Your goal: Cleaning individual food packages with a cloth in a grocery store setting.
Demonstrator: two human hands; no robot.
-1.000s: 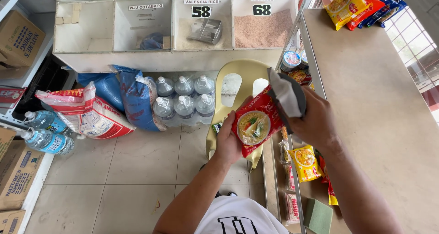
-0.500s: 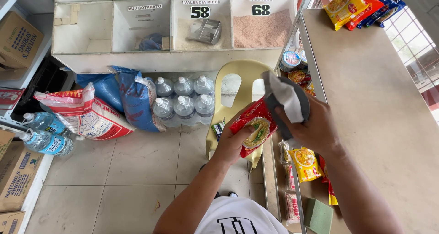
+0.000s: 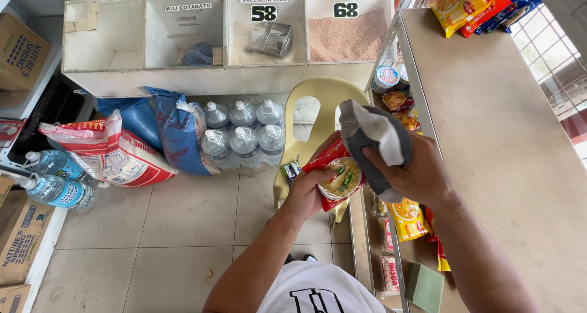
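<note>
My left hand (image 3: 309, 191) grips a red noodle packet (image 3: 337, 175) with a picture of a bowl on its front, held above the yellow plastic chair (image 3: 318, 102). My right hand (image 3: 416, 169) holds a grey and white cloth (image 3: 374, 142) bunched against the packet's upper right side. The cloth covers part of the packet. Both hands hover beside the edge of the beige counter (image 3: 507, 142).
Noodle packets (image 3: 408, 218) and cans (image 3: 386, 77) fill the shelf under the counter, with a green sponge (image 3: 425, 287) nearby. More packets (image 3: 474, 1) lie on the counter's far end. Water bottles (image 3: 238, 132), sacks (image 3: 116, 151), cardboard boxes and grain bins (image 3: 348, 35) line the tiled floor.
The cloth has moved left and down over the packet. My left hand has lowered the packet and turned it flatter, so less of its front shows.
</note>
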